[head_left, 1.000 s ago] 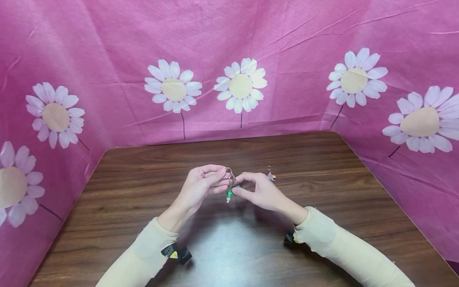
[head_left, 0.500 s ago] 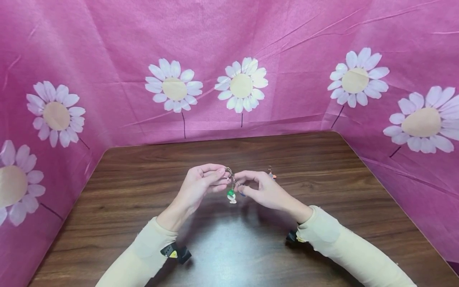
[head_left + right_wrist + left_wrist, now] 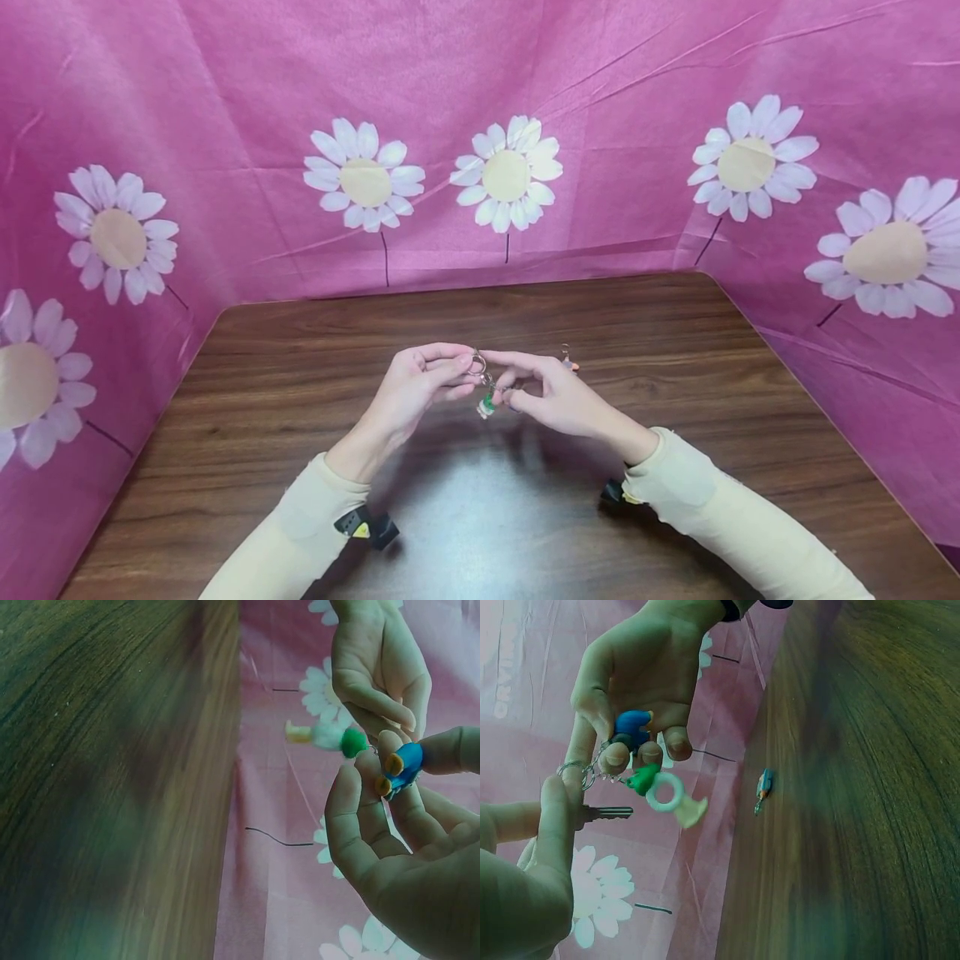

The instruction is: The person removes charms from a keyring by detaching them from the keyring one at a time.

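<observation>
Dark wood-grain surface point(image 3: 480, 517) filled the near view, walled on three sides by pink daisy-printed cloth point(image 3: 525, 83). Nearest, two cream sleeves point(image 3: 300, 533) ran in from the bottom edge toward the middle, each with a small black wrist camera beneath.

Above the centre, the left hand point(image 3: 416, 392) pinched a thin silver metal key ring point(image 3: 576, 774) between thumb and forefinger; a small silver key point(image 3: 607, 814) hung from it in the left wrist view. The right hand point(image 3: 551, 396) met it from the right, its grip closed round a blue rubbery charm with orange feet point(image 3: 401, 766), while a green, white and cream plastic pacifier charm point(image 3: 666, 796) dangled between the hands, clear of the wood.

Just beyond the right hand, a small orange-and-blue keychain charm point(image 3: 567, 363) lay on the wood.

The ring looked thin and springy; a slipped pinch could likely let it snap shut or drop the whole bunch.
</observation>
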A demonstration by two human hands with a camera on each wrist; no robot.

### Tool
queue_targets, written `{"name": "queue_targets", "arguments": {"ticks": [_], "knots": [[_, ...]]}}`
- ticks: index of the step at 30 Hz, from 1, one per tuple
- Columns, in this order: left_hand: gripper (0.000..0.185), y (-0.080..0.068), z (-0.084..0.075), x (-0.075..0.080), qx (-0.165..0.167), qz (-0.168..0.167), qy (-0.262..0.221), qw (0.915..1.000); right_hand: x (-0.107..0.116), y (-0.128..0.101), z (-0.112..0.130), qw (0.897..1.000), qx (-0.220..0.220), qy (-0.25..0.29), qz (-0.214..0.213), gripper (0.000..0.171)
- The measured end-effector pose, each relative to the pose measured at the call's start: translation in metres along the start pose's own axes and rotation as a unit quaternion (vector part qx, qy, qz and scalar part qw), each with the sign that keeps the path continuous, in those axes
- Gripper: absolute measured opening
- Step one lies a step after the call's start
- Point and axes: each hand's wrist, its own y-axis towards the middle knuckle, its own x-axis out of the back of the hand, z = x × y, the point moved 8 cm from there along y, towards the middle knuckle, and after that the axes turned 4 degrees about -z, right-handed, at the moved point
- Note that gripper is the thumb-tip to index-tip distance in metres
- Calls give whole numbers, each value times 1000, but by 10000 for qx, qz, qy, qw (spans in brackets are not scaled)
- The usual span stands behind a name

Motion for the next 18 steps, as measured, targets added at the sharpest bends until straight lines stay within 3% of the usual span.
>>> {"name": "queue_targets", "arguments": {"ticks": [10,18], "knots": [[29,1,1,-2,21,206,-239,9995,7,3,0,9987,-186,-117,-463,31],[28,-1,-4,-2,-9,186,-310,9993,16,5,12,9940,247,-650,-842,11]]}}
